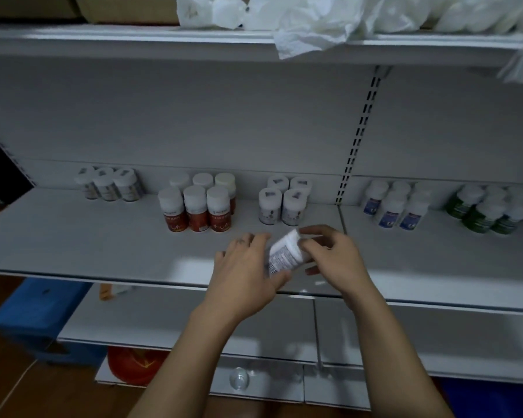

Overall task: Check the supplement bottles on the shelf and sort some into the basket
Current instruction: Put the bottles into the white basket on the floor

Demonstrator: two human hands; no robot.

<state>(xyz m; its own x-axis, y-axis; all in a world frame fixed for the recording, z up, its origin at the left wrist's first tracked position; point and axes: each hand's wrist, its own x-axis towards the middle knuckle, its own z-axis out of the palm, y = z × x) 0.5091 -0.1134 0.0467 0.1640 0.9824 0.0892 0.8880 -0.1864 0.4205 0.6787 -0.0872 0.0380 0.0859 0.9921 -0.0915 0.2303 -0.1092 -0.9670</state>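
Hands are meeting just below the centre of the frame, over the front part of the white metal shelf (103,245). Between them a small white plastic supplement bottle with a printed label (284,251) is lying tilted, its cap end pointing to the upper right.

It is looking light and rigid, probably with a smooth, somewhat slippery wall. The safest hold is likely round the labelled body, just under the cap, rather than on the cap alone.

The left hand (245,270) is cupping the bottle's lower end, with its fingers loosely bent behind the body and its thumb coming underneath. The right hand (335,254) is curling its fingers round the cap end and pinching it. Whether it is twisting the cap cannot be told, as the picture is blurring there.

Further up the frame, red-labelled white bottles (194,206) and grey-labelled white bottles (281,203) are standing in clusters. No basket is showing for certain.
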